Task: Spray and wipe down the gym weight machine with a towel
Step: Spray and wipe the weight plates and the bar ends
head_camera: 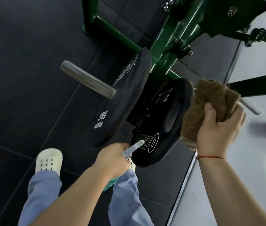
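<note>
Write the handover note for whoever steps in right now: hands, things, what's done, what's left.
Left hand: grips the spray bottle, nozzle aimed at the near black weight plate.
Right hand: grips the bunched brown towel, held up beside that plate's right edge; contact cannot be told.
Done: unclear; no spray or wipe marks show on the plate.
Left: spray and wipe this plate, then the 20 kg plate, the steel peg and the green frame.

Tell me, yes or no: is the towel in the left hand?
No, the right hand grips the brown towel, while the left hand holds the spray bottle.
</note>
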Demonstrator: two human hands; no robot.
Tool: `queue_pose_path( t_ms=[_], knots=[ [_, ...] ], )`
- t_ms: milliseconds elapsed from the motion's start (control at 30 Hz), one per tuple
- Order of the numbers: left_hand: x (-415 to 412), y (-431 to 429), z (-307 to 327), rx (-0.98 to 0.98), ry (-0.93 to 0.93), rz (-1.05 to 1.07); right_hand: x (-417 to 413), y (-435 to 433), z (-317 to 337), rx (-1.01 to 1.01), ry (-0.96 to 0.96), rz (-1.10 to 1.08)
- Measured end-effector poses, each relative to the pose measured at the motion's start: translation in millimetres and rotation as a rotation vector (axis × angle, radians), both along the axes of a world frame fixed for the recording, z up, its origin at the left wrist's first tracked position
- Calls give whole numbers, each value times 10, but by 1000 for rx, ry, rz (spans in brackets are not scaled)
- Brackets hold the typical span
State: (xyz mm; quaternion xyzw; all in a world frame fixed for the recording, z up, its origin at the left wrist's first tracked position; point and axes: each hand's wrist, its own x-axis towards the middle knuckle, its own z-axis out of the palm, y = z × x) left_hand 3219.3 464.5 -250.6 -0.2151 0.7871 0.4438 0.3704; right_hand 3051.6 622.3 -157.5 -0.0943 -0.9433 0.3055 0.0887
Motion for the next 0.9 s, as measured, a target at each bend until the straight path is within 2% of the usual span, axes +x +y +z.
queue_pose_path(
  t_ms=[100, 133, 200, 300, 467, 667, 800, 900],
  knots=[
    [22, -79, -38, -14, 27, -127, 266, -26, -181, 205, -170, -111],
    [37, -116, -20, -12, 30, -161, 348, -72, -269, 211, -213, -127],
    [101, -203, 31, 13, 26, -198, 473, -181, -381, 158, -262, -183],
    [130, -344, 108, 74, -2, -135, 433, -186, -434, 105, -335, -262],
    [-70, -298, 247, 98, 46, -61, 298, 25, -375, 52, -490, -214],
    [-329, -90, 154, 22, 70, -124, 642, 65, -490, -20, -433, -200],
    [-328, -40, 133, 35, 59, 83, 1046, 38, -638, -106, -312, -218],
    [-371, -28, 183, 92, 73, 154, 1339, 35, -707, -175, -337, -234]
  ],
)
